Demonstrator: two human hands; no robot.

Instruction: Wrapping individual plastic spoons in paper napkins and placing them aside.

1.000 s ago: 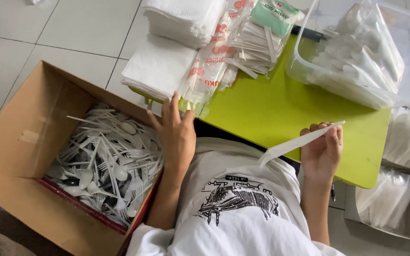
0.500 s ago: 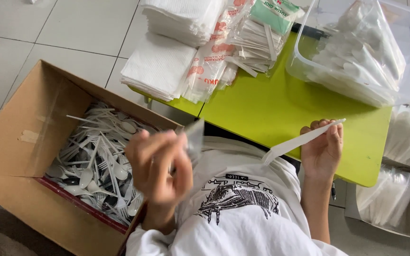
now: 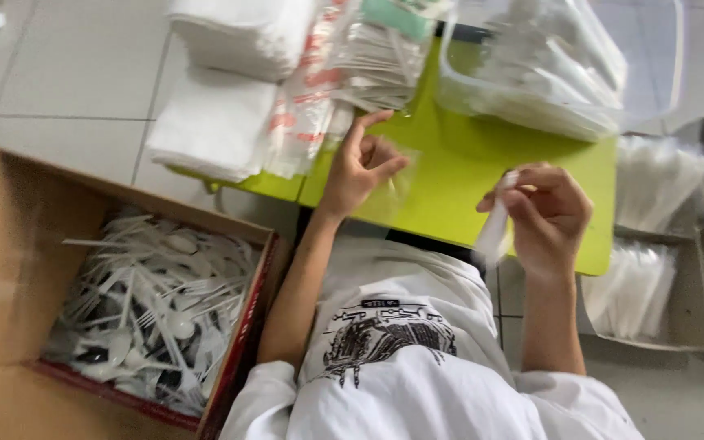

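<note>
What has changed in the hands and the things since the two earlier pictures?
The left hand left the edge of the cardboard box of white plastic cutlery, rose, and now holds a clear plastic sleeve over the lime-green table. The right hand moved slightly inward; its white plastic utensil now hangs downward. The box, white napkin stacks and clear plastic tub stayed.

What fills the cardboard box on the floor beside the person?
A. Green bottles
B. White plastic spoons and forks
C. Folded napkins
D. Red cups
B: the open cardboard box holds a loose heap of white plastic cutlery, with spoon bowls and fork tines showing.
</note>
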